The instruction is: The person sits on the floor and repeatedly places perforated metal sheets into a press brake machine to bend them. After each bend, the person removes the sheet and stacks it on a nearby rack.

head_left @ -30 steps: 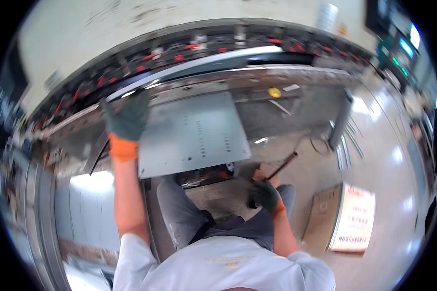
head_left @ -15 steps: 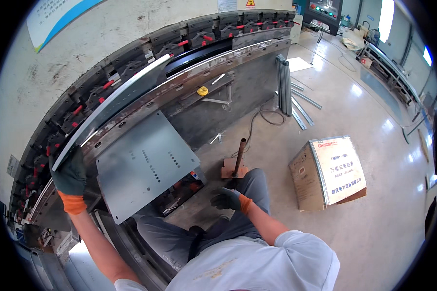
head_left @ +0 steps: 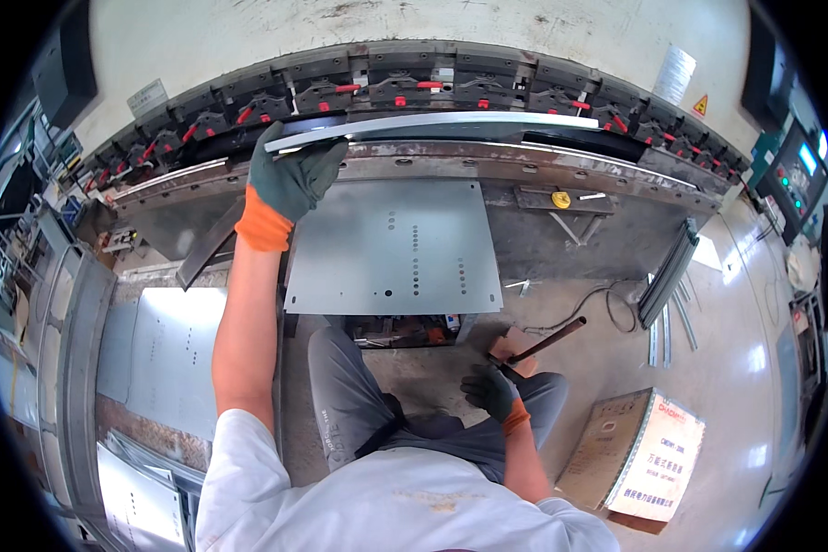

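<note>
My left hand (head_left: 290, 179), in a dark green glove with an orange cuff, is closed on the left end of a long sheet-metal panel (head_left: 451, 120). Its thumb is up at the panel's edge, and the other fingers are bent beneath. That panel lies along the bed of a press brake (head_left: 386, 167), just under the row of upper clamps. My right hand (head_left: 494, 390), in a matching glove, rests low by my right knee, holding nothing, fingers loosely apart. A flat grey sheet (head_left: 354, 248) with rows of punched holes lies between me and the machine.
Right of my knee stands a rusty upright rod (head_left: 547, 340) on a base. A cardboard box (head_left: 607, 451) sits on the floor at right, near a bundle of metal strips (head_left: 669, 274). More sheets (head_left: 170, 354) lie at left. A yellow tape measure (head_left: 560, 200) rests on a bracket.
My view has swung left, so the machine now spans the picture. The panel appears more level, its left end still in my left hand. My right hand stays low near the knee.
</note>
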`<control>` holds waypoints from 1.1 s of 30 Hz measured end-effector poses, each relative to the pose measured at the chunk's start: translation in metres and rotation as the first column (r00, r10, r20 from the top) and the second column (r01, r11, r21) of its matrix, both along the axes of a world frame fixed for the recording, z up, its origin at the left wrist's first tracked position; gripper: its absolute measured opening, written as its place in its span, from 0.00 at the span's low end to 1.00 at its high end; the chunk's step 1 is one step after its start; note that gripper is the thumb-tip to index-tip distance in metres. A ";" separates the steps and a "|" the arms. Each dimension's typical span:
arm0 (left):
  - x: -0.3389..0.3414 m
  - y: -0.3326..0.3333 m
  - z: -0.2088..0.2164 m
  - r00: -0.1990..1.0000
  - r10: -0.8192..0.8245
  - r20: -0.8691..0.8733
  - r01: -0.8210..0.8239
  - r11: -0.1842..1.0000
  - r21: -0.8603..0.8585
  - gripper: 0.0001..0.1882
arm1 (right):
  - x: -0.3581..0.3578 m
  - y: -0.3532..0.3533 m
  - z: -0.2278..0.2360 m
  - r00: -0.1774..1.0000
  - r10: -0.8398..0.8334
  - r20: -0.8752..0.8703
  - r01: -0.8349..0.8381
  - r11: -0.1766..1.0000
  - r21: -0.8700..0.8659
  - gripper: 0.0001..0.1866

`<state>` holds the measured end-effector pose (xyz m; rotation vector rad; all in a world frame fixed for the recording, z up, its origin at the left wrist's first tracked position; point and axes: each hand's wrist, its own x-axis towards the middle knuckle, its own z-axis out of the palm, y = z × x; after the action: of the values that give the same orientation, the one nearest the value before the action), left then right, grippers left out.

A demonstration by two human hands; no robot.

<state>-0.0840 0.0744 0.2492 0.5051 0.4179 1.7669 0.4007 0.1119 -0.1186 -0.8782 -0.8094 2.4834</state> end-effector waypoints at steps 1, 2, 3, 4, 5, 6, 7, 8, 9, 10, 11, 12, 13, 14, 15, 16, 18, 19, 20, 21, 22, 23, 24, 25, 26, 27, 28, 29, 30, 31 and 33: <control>0.001 -0.001 0.000 1.000 0.028 -0.009 -0.028 1.000 0.013 0.41 | -0.001 0.001 0.003 1.000 0.009 0.002 -0.009 1.000 0.009 0.30; 0.004 -0.002 0.003 0.998 0.054 -0.024 -0.054 0.998 0.025 0.39 | -0.004 0.001 0.006 1.000 0.015 -0.003 -0.015 1.000 0.016 0.30; 0.005 -0.003 0.003 0.996 0.079 -0.038 -0.078 0.996 0.037 0.38 | -0.008 0.002 0.009 1.000 0.020 -0.007 -0.020 1.000 0.024 0.31; 0.002 -0.005 -0.002 0.997 0.076 -0.027 -0.077 0.997 -0.021 0.36 | -0.010 0.001 0.012 0.999 0.026 -0.024 -0.026 0.999 0.038 0.30; 0.002 -0.006 -0.008 0.998 0.068 -0.019 -0.069 0.995 -0.077 0.34 | -0.013 0.000 0.016 0.999 0.027 -0.044 -0.025 0.998 0.052 0.28; 0.002 -0.008 -0.014 0.998 0.059 -0.009 -0.060 0.989 -0.132 0.33 | -0.015 0.000 0.019 0.998 0.029 -0.063 -0.024 0.997 0.066 0.27; 0.003 -0.016 -0.022 0.998 -0.056 0.015 0.057 0.993 -0.107 0.29 | -0.015 0.001 0.020 0.996 0.033 -0.080 -0.027 0.997 0.074 0.28; 0.005 -0.024 -0.036 1.000 0.006 0.002 -0.006 0.995 -0.104 0.29 | -0.020 -0.001 0.019 0.993 0.047 -0.106 -0.039 0.996 0.074 0.28; 0.005 -0.028 -0.058 0.997 0.073 -0.011 -0.074 0.992 -0.100 0.29 | -0.026 -0.002 0.019 0.989 0.065 -0.131 -0.056 0.996 0.075 0.29; 0.010 -0.031 -0.078 0.991 0.130 -0.016 -0.131 0.987 -0.097 0.29 | -0.030 -0.006 0.024 0.989 0.103 -0.111 -0.085 0.985 0.152 0.31; 0.021 -0.036 -0.090 0.990 0.144 -0.007 -0.144 0.983 -0.114 0.28 | -0.038 -0.011 0.032 0.987 0.136 -0.088 -0.112 0.967 0.230 0.33; 0.035 -0.041 -0.100 0.987 0.162 0.000 -0.160 0.979 -0.129 0.26 | -0.049 -0.016 0.043 0.983 0.171 -0.065 -0.144 0.941 0.308 0.36; 0.052 -0.046 -0.112 0.983 0.182 0.009 -0.179 0.973 -0.147 0.25 | -0.060 -0.023 0.056 0.978 0.165 -0.128 -0.106 0.919 0.380 0.37; 0.077 -0.047 -0.119 0.959 0.282 -0.027 -0.279 0.920 -0.275 0.23 | -0.069 -0.033 0.071 0.970 0.153 -0.188 -0.054 0.893 0.447 0.38; 0.104 -0.049 -0.125 0.923 0.377 -0.082 -0.377 0.838 -0.394 0.20 | -0.080 -0.040 0.083 0.956 0.151 -0.251 -0.002 0.861 0.509 0.39; 0.129 -0.050 -0.145 0.917 0.396 -0.048 -0.380 0.828 -0.413 0.19 | -0.092 -0.044 0.092 0.935 0.095 -0.342 0.081 0.880 0.467 0.40; 0.170 -0.055 -0.181 0.984 0.176 -0.012 -0.167 0.907 -0.386 0.19 | -0.107 -0.048 0.103 0.863 -0.035 -0.503 0.247 0.899 0.361 0.42; 0.173 -0.054 -0.219 1.000 0.009 -0.009 -0.011 0.952 -0.305 0.19 | -0.101 -0.045 0.086 0.946 -0.143 -0.289 0.269 0.845 0.462 0.40; 0.182 -0.052 -0.213 0.968 -0.249 0.040 0.249 0.919 -0.307 0.25 | -0.093 -0.042 0.071 0.935 -0.266 -0.236 0.354 0.767 0.535 0.35; 0.170 -0.042 -0.257 0.901 -0.142 -0.409 0.079 0.983 -0.167 0.27 | -0.087 -0.040 0.059 0.908 -0.379 -0.176 0.403 0.680 0.613 0.31; 0.159 -0.029 -0.301 0.652 0.038 -0.757 -0.015 0.999 0.037 0.29 | -0.081 -0.037 0.045 0.860 -0.498 -0.111 0.430 0.591 0.683 0.27; 0.156 -0.013 -0.294 0.744 -0.049 -0.667 -0.102 0.977 -0.186 0.30 | -0.081 -0.046 0.088 0.796 -0.572 -0.197 0.604 0.729 0.324 0.24; 0.142 0.013 -0.282 0.868 -0.078 -0.490 -0.041 0.973 -0.228 0.31 | -0.078 -0.050 0.115 0.706 -0.662 -0.252 0.664 0.742 -0.088 0.21; 0.130 0.042 -0.269 0.951 -0.105 -0.291 0.027 0.965 -0.260 0.32 | -0.065 -0.041 0.098 0.682 -0.723 -0.110 0.730 0.683 0.027 0.20; 0.107 0.063 -0.270 0.988 -0.153 -0.005 0.152 0.985 -0.083 0.33 | -0.054 -0.033 0.094 0.665 -0.746 -0.038 0.745 0.658 0.110 0.21; 0.094 0.080 -0.264 0.995 -0.088 0.041 0.092 0.992 -0.088 0.34 | -0.041 -0.025 0.091 0.639 -0.768 0.033 0.751 0.633 0.188 0.21; 0.087 0.098 -0.258 0.996 -0.032 0.083 0.040 0.995 -0.092 0.34 | -0.027 -0.017 0.089 0.598 -0.795 0.098 0.754 0.600 0.266 0.22; 0.074 0.109 -0.262 0.997 0.019 0.073 -0.008 0.989 -0.150 0.33 | -0.017 -0.009 0.087 0.599 -0.798 0.070 0.741 0.585 0.330 0.19; 0.057 0.113 -0.272 0.993 0.097 0.070 -0.081 0.976 -0.203 0.32 | -0.021 -0.010 0.093 0.595 -0.804 0.012 0.749 0.560 0.354 0.18; 0.044 0.116 -0.275 0.983 0.173 0.068 -0.152 0.957 -0.246 0.31 | -0.025 -0.009 0.101 0.591 -0.805 -0.054 0.757 0.530 0.382 0.17; 0.061 0.108 -0.271 0.975 0.212 -0.072 -0.222 0.952 -0.209 0.29 | 0.003 -0.002 0.092 0.627 -0.775 -0.077 0.726 0.546 0.419 0.18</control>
<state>-0.0226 0.1822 -0.0222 0.3576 0.7148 1.8940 0.4038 0.1103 -0.0266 -0.9503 -0.7349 1.4280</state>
